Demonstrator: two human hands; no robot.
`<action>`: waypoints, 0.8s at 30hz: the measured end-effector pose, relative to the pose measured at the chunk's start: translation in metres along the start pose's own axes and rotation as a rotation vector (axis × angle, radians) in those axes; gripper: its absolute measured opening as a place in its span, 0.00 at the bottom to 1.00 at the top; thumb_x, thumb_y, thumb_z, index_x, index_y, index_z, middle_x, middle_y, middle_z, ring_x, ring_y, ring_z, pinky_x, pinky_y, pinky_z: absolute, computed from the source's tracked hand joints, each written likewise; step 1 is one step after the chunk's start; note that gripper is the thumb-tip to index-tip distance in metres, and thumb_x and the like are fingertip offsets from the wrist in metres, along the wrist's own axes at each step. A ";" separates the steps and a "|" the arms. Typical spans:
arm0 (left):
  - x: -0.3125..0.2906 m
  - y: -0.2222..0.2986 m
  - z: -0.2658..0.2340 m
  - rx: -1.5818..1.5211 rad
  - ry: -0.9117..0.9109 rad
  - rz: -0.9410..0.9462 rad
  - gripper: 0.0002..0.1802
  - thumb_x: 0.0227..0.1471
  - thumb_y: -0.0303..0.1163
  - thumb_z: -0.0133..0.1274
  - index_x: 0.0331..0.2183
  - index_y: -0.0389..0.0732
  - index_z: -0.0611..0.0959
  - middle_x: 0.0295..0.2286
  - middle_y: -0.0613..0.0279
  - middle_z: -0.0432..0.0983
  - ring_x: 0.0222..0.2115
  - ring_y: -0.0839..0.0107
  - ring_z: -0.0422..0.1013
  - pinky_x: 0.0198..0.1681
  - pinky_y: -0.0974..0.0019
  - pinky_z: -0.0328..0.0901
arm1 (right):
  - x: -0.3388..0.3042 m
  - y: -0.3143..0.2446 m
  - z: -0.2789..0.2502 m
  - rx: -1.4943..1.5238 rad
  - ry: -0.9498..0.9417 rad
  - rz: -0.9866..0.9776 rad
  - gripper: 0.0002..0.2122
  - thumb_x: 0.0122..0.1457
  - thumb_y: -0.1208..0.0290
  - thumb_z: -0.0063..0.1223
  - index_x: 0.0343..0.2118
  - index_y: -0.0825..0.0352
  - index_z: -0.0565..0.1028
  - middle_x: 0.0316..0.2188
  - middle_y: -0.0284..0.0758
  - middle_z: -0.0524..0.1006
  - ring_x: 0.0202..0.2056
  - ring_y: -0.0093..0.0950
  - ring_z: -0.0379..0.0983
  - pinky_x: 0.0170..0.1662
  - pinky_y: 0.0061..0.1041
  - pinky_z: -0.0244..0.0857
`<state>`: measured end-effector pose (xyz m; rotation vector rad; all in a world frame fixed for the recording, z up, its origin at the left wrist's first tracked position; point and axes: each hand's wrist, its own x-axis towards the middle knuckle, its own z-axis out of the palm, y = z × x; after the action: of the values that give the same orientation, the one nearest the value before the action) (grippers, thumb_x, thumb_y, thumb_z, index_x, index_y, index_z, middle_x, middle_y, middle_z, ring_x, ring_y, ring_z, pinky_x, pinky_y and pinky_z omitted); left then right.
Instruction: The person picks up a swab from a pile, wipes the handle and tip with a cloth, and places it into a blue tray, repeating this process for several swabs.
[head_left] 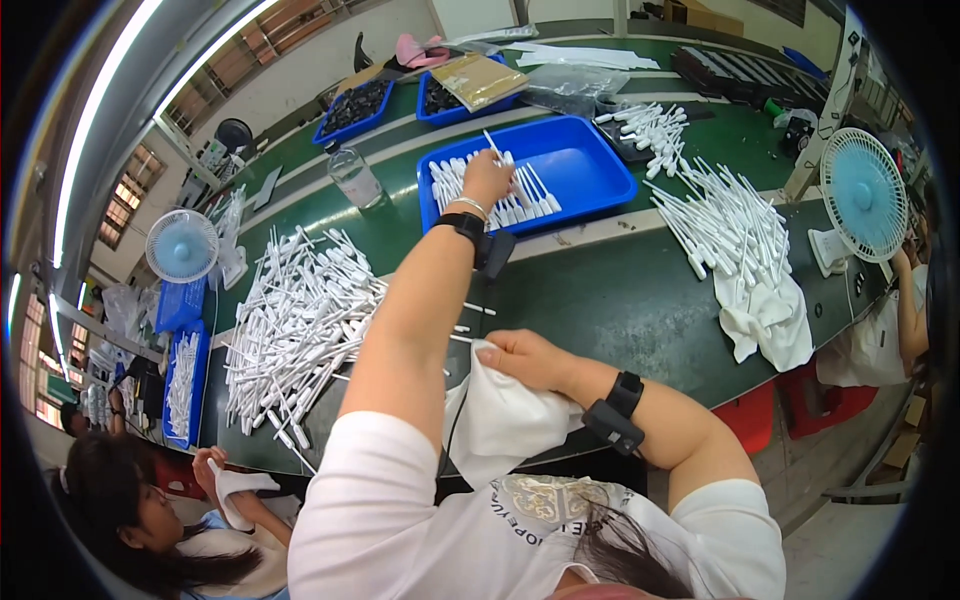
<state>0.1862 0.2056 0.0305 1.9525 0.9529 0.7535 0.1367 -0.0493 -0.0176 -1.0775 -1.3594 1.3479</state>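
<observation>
The white stick (490,142) is a slim, matte piece with a straight shaft; it projects above the left hand (488,180), over the left half of the blue tray (590,160). The fingers of the left hand are curled around it; the lower end of the stick and the exact finger contact are concealed by the hand. Similar sticks in the tray (540,200) each show a narrow shaft and a thicker, rounded end section; those beneath the hand are partly covered. The right hand (527,358) grasps a bunched white cloth (500,415) at the near edge of the green worktable (610,295). A thin white shaft (460,338) meets the cloth beside the right thumb; its other end cannot be made out. Left of the forearm lies a large, tangled stick pile (300,320), its right margin masked by the arm. A second heap (735,225) lies at the right, overlapping a crumpled cloth (770,320). The contents of the rear blue bins (322,137) are dark and indistinct. A co-worker (150,520) at lower left is partly cut off by the rim.
</observation>
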 end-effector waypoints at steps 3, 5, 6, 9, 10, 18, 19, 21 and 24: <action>0.005 0.001 0.027 0.108 -0.183 -0.077 0.11 0.42 0.28 0.51 0.26 0.28 0.77 0.16 0.55 0.74 0.14 0.67 0.72 0.19 0.69 0.67 | -0.009 -0.004 -0.005 -0.040 0.031 -0.019 0.16 0.58 0.58 0.44 0.24 0.69 0.69 0.17 0.27 0.65 0.23 0.17 0.57 0.27 0.21 0.57; 0.003 -0.007 0.025 0.167 -0.263 -0.139 0.11 0.41 0.29 0.51 0.23 0.28 0.77 0.15 0.54 0.74 0.14 0.66 0.72 0.20 0.68 0.68 | -0.011 -0.005 -0.003 -0.047 0.023 -0.024 0.16 0.58 0.58 0.44 0.23 0.69 0.69 0.17 0.27 0.65 0.23 0.17 0.57 0.27 0.22 0.56; 0.007 -0.012 0.015 0.251 -0.243 -0.082 0.12 0.41 0.30 0.51 0.22 0.29 0.78 0.15 0.54 0.74 0.14 0.66 0.72 0.21 0.67 0.68 | -0.010 -0.006 -0.002 -0.044 0.013 -0.037 0.15 0.58 0.59 0.44 0.24 0.68 0.69 0.18 0.26 0.65 0.23 0.15 0.57 0.27 0.20 0.56; -0.003 -0.010 -0.017 0.444 -0.190 0.070 0.12 0.41 0.32 0.51 0.21 0.31 0.78 0.15 0.54 0.74 0.15 0.68 0.72 0.21 0.67 0.67 | -0.003 -0.003 -0.003 -0.003 -0.017 -0.043 0.12 0.58 0.62 0.45 0.26 0.67 0.69 0.19 0.22 0.64 0.23 0.12 0.56 0.26 0.16 0.55; -0.011 -0.002 -0.025 0.467 -0.164 0.114 0.11 0.41 0.32 0.52 0.25 0.31 0.78 0.17 0.55 0.74 0.16 0.71 0.71 0.19 0.69 0.66 | -0.002 0.004 -0.010 -0.024 0.010 -0.014 0.12 0.58 0.63 0.45 0.26 0.67 0.69 0.19 0.21 0.64 0.23 0.12 0.56 0.26 0.16 0.55; -0.116 -0.006 -0.167 0.778 -0.682 -0.143 0.08 0.40 0.30 0.51 0.23 0.34 0.79 0.17 0.60 0.75 0.15 0.72 0.70 0.20 0.70 0.65 | -0.002 -0.014 -0.006 0.014 0.007 0.072 0.11 0.58 0.64 0.44 0.26 0.67 0.70 0.21 0.22 0.67 0.24 0.11 0.59 0.27 0.15 0.58; -0.133 -0.013 -0.181 0.820 -0.710 -0.180 0.08 0.41 0.30 0.51 0.22 0.34 0.79 0.17 0.60 0.75 0.15 0.72 0.70 0.20 0.70 0.64 | -0.002 -0.017 -0.004 -0.024 0.008 0.070 0.11 0.59 0.64 0.44 0.26 0.67 0.70 0.21 0.22 0.67 0.24 0.11 0.60 0.27 0.15 0.58; -0.159 -0.027 -0.190 0.783 -0.636 -0.171 0.09 0.40 0.31 0.53 0.21 0.34 0.79 0.16 0.60 0.74 0.15 0.71 0.70 0.20 0.69 0.64 | -0.002 -0.016 -0.002 -0.007 0.001 0.078 0.11 0.59 0.64 0.44 0.26 0.67 0.69 0.21 0.22 0.67 0.24 0.11 0.60 0.27 0.15 0.58; -0.193 -0.016 -0.183 0.903 -0.612 -0.229 0.11 0.40 0.34 0.55 0.21 0.34 0.78 0.15 0.59 0.73 0.15 0.71 0.70 0.19 0.68 0.64 | -0.006 -0.014 -0.006 0.024 0.015 0.108 0.11 0.59 0.63 0.44 0.26 0.66 0.69 0.21 0.23 0.67 0.24 0.11 0.60 0.27 0.15 0.58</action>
<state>-0.0638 0.1264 0.0760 2.5133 1.1865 -0.5088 0.1441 -0.0540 -0.0038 -1.1570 -1.2861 1.4280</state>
